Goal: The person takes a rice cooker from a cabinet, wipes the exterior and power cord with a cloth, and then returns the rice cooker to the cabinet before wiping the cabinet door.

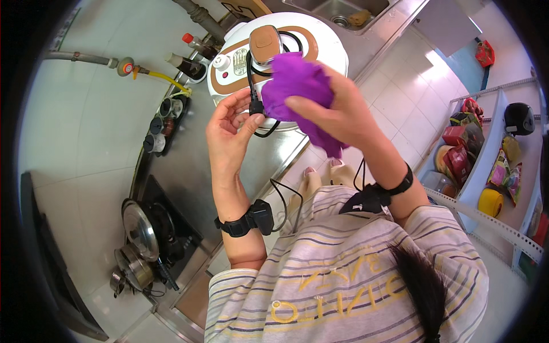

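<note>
My left hand [230, 122] grips the black plug end [256, 107] of a power cord [248, 70] between thumb and fingers. A crumpled purple cloth [296, 83] is bunched in my right hand [345, 113], its lower end hanging down beside the counter edge. The cloth is right by the plug; whether they touch I cannot tell. Under both hands sits a round white and brown electric cooking appliance [333, 51] with a brown lid handle [266, 45]. The cord loops around that handle. A white knob [221, 62] and a small red button show on its left side.
A steel sink [315, 8] lies beyond the appliance. Along the wall stand bottles [188, 68], spice jars [158, 125] and a gas valve [125, 67]. Lidded pots [139, 229] occupy the black hob [188, 236]. At right is a shelf rack [489, 141] with packaged food.
</note>
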Demonstrator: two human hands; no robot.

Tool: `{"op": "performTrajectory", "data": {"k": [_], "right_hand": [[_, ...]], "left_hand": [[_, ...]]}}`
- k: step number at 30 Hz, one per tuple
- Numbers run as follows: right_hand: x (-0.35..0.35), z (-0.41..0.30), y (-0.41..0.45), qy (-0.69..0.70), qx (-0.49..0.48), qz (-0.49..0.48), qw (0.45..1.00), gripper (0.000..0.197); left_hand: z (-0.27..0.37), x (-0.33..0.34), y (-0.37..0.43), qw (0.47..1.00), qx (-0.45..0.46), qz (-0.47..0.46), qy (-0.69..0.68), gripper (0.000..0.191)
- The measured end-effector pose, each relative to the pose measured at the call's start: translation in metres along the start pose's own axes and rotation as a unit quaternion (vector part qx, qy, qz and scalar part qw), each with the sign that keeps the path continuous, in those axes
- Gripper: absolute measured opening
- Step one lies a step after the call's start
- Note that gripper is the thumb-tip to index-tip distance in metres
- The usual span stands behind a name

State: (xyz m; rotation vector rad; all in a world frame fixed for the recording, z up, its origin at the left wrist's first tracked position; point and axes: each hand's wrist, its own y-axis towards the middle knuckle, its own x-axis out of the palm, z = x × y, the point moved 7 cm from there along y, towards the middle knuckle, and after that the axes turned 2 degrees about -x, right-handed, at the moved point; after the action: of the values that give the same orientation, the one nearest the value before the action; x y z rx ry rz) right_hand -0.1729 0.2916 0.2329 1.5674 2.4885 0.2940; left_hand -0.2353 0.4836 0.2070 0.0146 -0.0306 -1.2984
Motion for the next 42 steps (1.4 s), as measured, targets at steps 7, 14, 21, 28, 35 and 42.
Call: {"op": "performTrajectory", "data": {"k": [7, 14, 21, 28, 35, 42], "right_hand": [[0.051, -0.009, 0.017, -0.238, -0.144, 0.03, 0.96, 0.027], [0.033, -0.001, 0.026, -0.258, -0.13, 0.095, 0.953, 0.027], [0.041, -0.003, 0.014, -0.17, -0.152, 0.017, 0.974, 0.034], [0.017, 0.007, 0.019, -0.163, -0.119, 0.118, 0.972, 0.031], [0.006, 0.009, 0.008, -0.115, -0.09, 0.095, 0.985, 0.028], [-0.005, 0.007, -0.009, -0.081, -0.061, 0.073, 0.992, 0.024]], "left_hand": [[0.003, -0.002, -0.006, 0.999, 0.036, 0.015, 0.005, 0.051], [-0.003, 0.003, -0.008, 0.996, 0.007, -0.001, -0.088, 0.057], [-0.012, -0.002, -0.01, 0.997, 0.026, 0.022, -0.073, 0.054], [-0.007, -0.004, -0.011, 0.997, 0.03, 0.008, -0.072, 0.055], [-0.009, -0.006, -0.01, 0.996, 0.026, 0.017, -0.084, 0.05], [-0.007, 0.0, -0.007, 0.995, 0.021, 0.019, -0.1, 0.045]]}}
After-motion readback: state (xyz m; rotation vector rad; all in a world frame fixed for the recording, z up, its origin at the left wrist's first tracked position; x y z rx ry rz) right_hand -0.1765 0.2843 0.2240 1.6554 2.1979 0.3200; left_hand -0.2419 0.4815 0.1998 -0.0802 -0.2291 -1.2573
